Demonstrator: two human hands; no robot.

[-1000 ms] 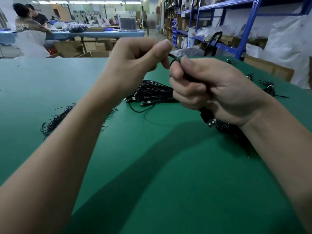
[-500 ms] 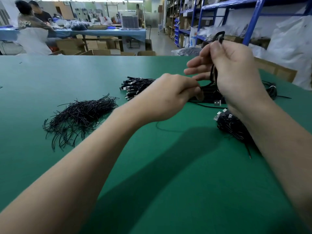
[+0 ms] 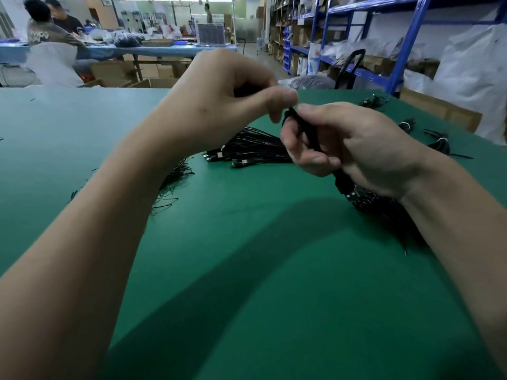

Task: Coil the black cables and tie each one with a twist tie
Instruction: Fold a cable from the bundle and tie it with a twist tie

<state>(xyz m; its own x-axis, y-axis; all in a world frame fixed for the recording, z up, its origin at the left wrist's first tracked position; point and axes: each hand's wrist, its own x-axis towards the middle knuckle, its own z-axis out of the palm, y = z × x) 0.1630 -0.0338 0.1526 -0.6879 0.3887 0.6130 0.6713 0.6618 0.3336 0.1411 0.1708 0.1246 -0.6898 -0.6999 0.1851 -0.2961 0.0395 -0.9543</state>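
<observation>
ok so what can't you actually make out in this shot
Head view, the only one:
Whether the left hand pinches a twist tie or only the coiled cable: its thumb covers the spot.
How many loops the coiled cable has: the right hand wraps it.
Most of the twist tie pile: behind the left forearm.
The cable heap by the right wrist: partly covered by it.
</observation>
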